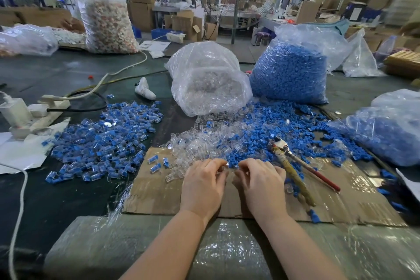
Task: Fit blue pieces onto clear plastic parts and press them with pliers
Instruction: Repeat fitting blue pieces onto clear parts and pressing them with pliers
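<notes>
Both hands on cardboard sheet (pixel 150 191): left hand (pixel 203 185) fingers pinch clear plastic part (pixel 223 164); right hand (pixel 261 183) fingers curled, contents unclear. Pliers (pixel 293 166) lie just right, untouched.

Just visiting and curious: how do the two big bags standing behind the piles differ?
The clear-parts bag holds see-through pieces, lies tipped with its mouth spilling onto the table. The blue-pieces bag is packed with solid blue bits, stands upright and looks fuller. Both are transparent plastic sacks, side by side, touching.

Two bare forearms — no sleeves, rings or watch — bare hands.
</notes>
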A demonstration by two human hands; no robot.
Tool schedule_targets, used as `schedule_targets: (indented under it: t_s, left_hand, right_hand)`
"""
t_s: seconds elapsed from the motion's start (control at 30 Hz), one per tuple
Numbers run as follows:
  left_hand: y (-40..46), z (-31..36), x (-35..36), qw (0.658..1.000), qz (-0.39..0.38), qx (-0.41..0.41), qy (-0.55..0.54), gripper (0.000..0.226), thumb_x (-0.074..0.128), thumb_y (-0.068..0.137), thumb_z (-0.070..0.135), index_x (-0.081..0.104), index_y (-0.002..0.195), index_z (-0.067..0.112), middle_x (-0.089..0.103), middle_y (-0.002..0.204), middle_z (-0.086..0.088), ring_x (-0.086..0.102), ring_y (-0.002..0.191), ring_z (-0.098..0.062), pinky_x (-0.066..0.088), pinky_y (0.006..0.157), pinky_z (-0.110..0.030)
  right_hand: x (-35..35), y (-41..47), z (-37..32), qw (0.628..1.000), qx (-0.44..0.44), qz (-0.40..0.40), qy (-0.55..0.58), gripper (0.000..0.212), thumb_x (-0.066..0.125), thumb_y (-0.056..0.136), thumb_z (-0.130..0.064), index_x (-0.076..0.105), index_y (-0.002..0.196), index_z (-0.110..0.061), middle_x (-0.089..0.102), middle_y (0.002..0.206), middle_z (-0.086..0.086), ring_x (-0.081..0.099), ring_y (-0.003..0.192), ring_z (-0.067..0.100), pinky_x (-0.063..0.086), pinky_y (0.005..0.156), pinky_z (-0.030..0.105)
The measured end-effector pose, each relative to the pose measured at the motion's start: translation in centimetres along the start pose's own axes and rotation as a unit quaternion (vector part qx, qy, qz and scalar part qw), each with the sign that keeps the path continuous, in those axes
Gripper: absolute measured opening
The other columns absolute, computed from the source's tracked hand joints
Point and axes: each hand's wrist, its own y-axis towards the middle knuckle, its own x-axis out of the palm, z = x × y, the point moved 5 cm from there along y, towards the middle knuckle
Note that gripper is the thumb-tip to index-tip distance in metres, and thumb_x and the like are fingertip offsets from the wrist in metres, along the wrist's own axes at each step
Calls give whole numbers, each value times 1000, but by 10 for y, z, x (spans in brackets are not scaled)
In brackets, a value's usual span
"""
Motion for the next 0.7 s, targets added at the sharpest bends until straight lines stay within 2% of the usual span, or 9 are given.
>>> schedule_targets:
  t_s: [0.13, 0.23, 0.33, 0.47, 0.53, 0.6, 0.7]
  left_hand:
    - [-1, 4, -1, 999, -15, 13, -32, 28, 60, 89, 23, 64, 117, 24, 67, 105, 7, 53, 95, -7, 35, 87, -15]
    - [-1, 7, -2, 998, -31, 20, -55, 22, 63, 87, 19, 69, 108, 23, 69, 96, 7, 59, 89, -9, 45, 85, -23]
    - [-1, 8, -1, 997, -42, 21, -61, 20, 66, 84, 17, 71, 104, 20, 70, 92, 6, 60, 84, -9, 47, 83, -23]
    - [0, 7, -2, 997, -35, 8, -66, 19, 65, 85, 12, 72, 102, 17, 69, 92, 4, 60, 85, -9, 46, 82, -20]
    - [0, 6, -2, 998, -32, -2, -58, 19, 63, 86, 12, 71, 104, 15, 60, 90, 8, 56, 83, -9, 45, 80, -20]
    - [0, 5, -1, 999, -31, -8, -44, 20, 61, 88, 14, 70, 106, 15, 51, 87, 9, 52, 81, -8, 41, 77, -16]
    - [0, 4, 0, 999, -33, -10, -36, 20, 59, 89, 17, 69, 106, 16, 51, 83, 11, 50, 77, -6, 37, 71, -10]
  right_hand:
    - [0, -4, -2, 999, -23, 11, 38, 10, 68, 84, -24, 68, 88, -15, 68, 81, -1, 61, 79, 24, 33, 80, 37]
    - [-1, -5, -3, 998, -31, 18, 47, 6, 69, 83, -19, 69, 87, -16, 68, 80, -2, 62, 78, 23, 29, 78, 34]
    - [-1, -6, -4, 997, -44, 29, 52, 9, 73, 78, -14, 70, 86, -16, 69, 79, -3, 63, 75, 21, 28, 76, 32]
    - [-1, -7, -3, 997, -45, 25, 61, 11, 75, 77, -17, 70, 87, -18, 70, 79, -6, 62, 74, 18, 23, 75, 28]
    - [-1, -6, -1, 997, -37, 29, 65, 14, 75, 76, -15, 70, 89, -17, 69, 82, -6, 62, 78, 18, 24, 78, 29]
    - [-2, -5, 3, 997, -16, 46, 59, 16, 74, 76, -13, 70, 90, -17, 68, 86, -5, 61, 82, 20, 25, 81, 31]
    - [-5, -2, 12, 996, 41, 78, -2, 11, 71, 79, -14, 70, 89, -18, 67, 87, -3, 59, 84, 23, 24, 82, 35]
